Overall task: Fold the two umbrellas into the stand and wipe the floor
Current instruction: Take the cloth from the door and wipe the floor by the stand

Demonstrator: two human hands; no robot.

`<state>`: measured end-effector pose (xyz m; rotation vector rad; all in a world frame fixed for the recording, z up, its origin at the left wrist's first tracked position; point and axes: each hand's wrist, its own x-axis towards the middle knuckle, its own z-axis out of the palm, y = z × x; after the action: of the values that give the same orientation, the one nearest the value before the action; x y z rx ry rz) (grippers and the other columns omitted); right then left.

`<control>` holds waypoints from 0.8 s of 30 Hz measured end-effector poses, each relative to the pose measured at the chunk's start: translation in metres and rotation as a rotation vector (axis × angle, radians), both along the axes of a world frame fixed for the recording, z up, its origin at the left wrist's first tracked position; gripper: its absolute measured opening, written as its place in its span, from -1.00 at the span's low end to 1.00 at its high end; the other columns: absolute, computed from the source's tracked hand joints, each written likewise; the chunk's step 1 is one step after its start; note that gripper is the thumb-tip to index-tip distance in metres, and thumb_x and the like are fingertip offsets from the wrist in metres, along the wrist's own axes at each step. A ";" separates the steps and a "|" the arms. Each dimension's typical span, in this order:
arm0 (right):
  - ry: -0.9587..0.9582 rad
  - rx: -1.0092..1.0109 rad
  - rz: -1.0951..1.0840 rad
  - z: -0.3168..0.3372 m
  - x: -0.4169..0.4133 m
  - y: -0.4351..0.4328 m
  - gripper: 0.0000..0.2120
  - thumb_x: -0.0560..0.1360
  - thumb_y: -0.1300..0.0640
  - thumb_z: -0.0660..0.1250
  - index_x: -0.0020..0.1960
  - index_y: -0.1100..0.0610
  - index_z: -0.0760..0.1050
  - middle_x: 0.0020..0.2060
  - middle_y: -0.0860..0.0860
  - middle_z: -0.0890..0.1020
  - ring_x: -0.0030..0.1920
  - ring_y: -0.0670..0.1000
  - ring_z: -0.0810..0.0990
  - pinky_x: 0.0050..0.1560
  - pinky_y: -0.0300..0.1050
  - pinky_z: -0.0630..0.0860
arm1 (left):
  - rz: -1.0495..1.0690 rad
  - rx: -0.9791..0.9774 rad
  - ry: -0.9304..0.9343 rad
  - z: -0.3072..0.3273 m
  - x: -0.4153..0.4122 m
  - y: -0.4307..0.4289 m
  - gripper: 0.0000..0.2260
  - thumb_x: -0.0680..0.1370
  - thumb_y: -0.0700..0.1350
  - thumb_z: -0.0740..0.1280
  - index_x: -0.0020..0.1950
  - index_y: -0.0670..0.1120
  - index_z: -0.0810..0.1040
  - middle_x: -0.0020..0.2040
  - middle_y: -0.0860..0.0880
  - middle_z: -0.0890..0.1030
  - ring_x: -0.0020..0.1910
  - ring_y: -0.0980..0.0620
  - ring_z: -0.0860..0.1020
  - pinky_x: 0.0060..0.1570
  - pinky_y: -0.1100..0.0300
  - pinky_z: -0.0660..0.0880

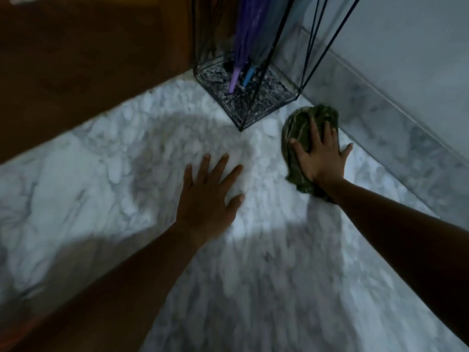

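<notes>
**Cloth flat under the right hand beside the umbrella stand**

A crumpled green cloth (300, 128) lies on the white marble floor (106, 174), far right in the scene, just right of the near corner of the umbrella stand (269, 97). The right hand (320, 154) presses down on it with its fingers spread and straight. The grip is slack, and nothing is clasped. Cloth shows beyond the fingertips and along the thumb side, down to the wrist.

The left hand (209, 196) lies palm down on the bare floor, left of the cloth and nearer. Its fingers are also splayed and its grip holds nothing.

The stand is a dark wire frame with a speckled base. Two folded umbrellas stand in it with their tips down on that base. The purple umbrella (245, 41) is on the left and the blue umbrella (250, 76) is just beside it on the right.

A brown wooden surface (76, 59) borders the floor on the far left. A marble skirting (385, 115) runs along the right under a pale wall (418, 34). The picture is dim and blurred.
</notes>
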<state>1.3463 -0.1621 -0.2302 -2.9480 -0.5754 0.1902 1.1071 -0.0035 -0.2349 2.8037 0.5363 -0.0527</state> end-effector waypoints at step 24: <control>0.006 0.029 0.706 0.004 -0.150 0.111 -0.37 0.60 -0.32 -0.02 0.62 -0.17 0.00 0.62 0.13 0.09 0.61 0.21 -0.01 0.52 0.38 -0.20 | 0.179 -0.233 0.226 0.040 -0.091 0.108 0.04 0.29 0.38 0.47 0.62 0.13 0.01 0.64 0.07 -0.09 0.61 -0.03 -0.13 0.56 -0.10 -0.09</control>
<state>1.1960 -0.0511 -0.2262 -2.5816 -1.5715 0.2497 1.0163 0.1050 -0.1949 2.5269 0.7776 -0.3734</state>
